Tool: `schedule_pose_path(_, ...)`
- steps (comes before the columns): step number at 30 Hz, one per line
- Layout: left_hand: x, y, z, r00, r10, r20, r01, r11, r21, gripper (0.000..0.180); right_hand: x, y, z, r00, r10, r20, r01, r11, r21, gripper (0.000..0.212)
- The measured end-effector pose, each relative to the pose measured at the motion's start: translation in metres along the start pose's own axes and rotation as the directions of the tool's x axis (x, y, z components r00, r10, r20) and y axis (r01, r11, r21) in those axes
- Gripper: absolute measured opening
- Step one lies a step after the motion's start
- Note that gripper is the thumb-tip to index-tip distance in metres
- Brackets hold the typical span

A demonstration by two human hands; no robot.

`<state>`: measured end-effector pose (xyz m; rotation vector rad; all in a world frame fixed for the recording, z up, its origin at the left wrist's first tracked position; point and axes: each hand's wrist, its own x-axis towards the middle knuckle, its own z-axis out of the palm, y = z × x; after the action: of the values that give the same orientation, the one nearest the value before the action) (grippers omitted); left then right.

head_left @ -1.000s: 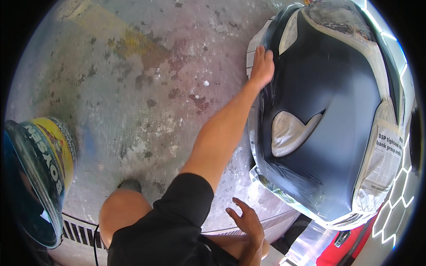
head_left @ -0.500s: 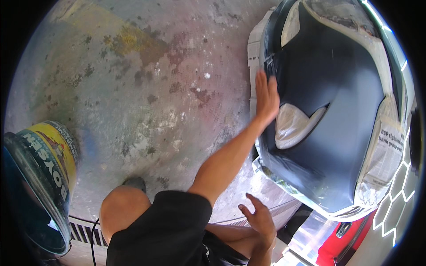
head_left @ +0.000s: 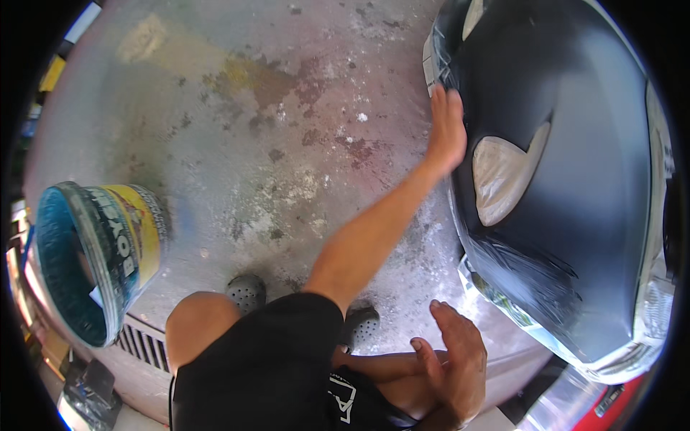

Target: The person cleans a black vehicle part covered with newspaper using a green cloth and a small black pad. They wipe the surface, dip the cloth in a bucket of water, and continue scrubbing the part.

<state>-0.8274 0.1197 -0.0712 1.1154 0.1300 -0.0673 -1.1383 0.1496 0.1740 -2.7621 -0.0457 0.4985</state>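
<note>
A large dark grey vehicle body panel [head_left: 575,172] fills the right side, with a smooth matte surface. My left hand [head_left: 448,133] reaches across to its left edge, fingers stretched out together and laid along that edge; nothing shows in its grip. Just right of this hand is a pale, heart-like masked patch [head_left: 501,179] in the panel. Below, streaky shiny marks [head_left: 532,276] run over the panel's near part. My right hand [head_left: 458,359] hovers above my bent leg, fingers loosely apart and holding nothing. It does not touch the panel.
A paint-stained bucket [head_left: 108,251] with a yellow and dark label lies tipped at the left, its mouth toward me. Beside it runs a slotted drain grate [head_left: 144,345]. Grey clogs [head_left: 246,293] are on the stained concrete floor [head_left: 287,172]. Something red [head_left: 622,402] shows lower right.
The view has shifted, so the panel sits farther right and the bucket shows more fully. My left hand stays at the panel's edge. My right hand has come up a little and turned.
</note>
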Motion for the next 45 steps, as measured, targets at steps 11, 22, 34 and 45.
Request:
schedule_pose_path(11,-0.002,-0.014,-0.005,0.991,-0.127,0.040,0.132,0.908,-0.398,0.080,0.061,0.117,0.048,0.921,0.221,0.321,-0.221,0.975,-0.037,0.031)
schedule_pose_path(22,0.205,0.032,-0.025,0.977,-0.126,0.175,0.166,0.958,-0.234,0.078,0.083,0.137,0.074,0.780,0.458,0.425,-0.515,0.857,0.023,0.039)
schedule_pose_path(34,0.184,0.051,-0.009,0.961,-0.132,0.243,0.128,0.991,0.033,0.068,0.088,0.088,0.129,0.692,0.585,0.423,-0.668,0.741,0.069,0.035)
schedule_pose_path(45,0.256,0.055,-0.025,0.957,-0.011,0.291,-0.042,0.984,0.175,0.076,0.127,0.003,0.106,0.602,0.659,0.450,-0.784,0.595,0.176,0.037)
